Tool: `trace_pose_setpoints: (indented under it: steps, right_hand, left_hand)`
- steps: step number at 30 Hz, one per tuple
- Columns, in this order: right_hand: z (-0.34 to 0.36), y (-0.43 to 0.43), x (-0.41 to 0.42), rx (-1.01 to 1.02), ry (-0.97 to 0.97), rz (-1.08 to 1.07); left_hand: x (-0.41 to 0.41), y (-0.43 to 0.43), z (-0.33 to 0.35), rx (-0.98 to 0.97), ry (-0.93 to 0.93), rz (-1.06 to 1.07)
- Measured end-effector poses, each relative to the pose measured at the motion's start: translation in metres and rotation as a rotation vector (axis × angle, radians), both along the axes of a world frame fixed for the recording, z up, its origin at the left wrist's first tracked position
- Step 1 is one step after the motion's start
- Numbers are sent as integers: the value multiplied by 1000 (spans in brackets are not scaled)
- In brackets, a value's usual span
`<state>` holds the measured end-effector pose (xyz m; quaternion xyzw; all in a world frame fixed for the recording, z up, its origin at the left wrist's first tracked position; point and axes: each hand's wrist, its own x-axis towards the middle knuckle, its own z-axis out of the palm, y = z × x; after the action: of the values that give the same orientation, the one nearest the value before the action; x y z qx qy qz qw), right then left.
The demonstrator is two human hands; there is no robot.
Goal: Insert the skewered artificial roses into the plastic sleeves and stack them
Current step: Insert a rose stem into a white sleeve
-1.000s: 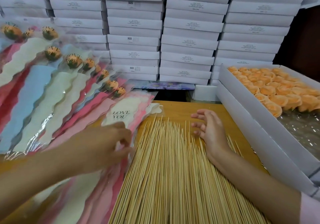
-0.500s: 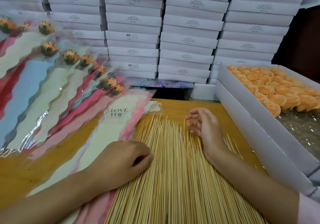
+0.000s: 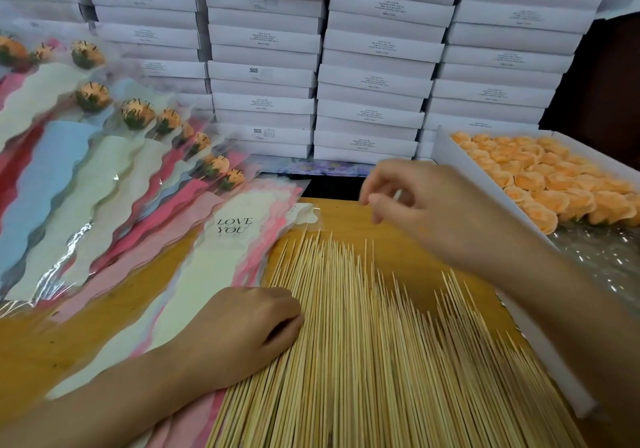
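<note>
A pile of skewers [image 3: 363, 343] lies on the tabletop [image 3: 346, 219] directly before me, points away from me. Just left of it, touching its edge, lies a stack of empty sleeves [image 3: 221, 264]. Farther left, sleeved roses [image 3: 104, 156] lie fanned one over another. An open box [image 3: 450, 160] of loose roses [image 3: 540, 177] stands on the right, beside the skewers. Stacked boxes [image 3: 377, 76] form a wall behind everything. My left hand [image 3: 242, 333] rests where sleeves meet skewers; my right hand [image 3: 433, 212] hangs above the skewers' far end.
</note>
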<state>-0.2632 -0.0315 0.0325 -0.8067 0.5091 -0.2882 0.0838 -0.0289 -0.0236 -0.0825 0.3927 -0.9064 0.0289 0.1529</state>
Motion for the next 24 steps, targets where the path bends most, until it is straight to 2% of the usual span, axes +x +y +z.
trace_pose_setpoints:
  steps: [5,8,11,14,18,24]
  right_hand:
    - [35,-6,-54,-35,53,-184]
    - [39,-18,-91,9,181,-297]
    - [35,-31,-125,95,266,-402]
    - [25,-43,-150,271,387,-493]
    - [15,-50,-164,396,439,-474]
    - [4,-56,-162,427,497,-484]
  left_hand:
    - [-1,0,-1,-21,11,9]
    - [-1,1,0,-20,8,7]
    - [-1,1,0,-16,12,7]
    - [-2,2,1,-16,13,7]
    - [-2,2,1,-9,15,11]
    - [-1,2,2,-16,-14,11]
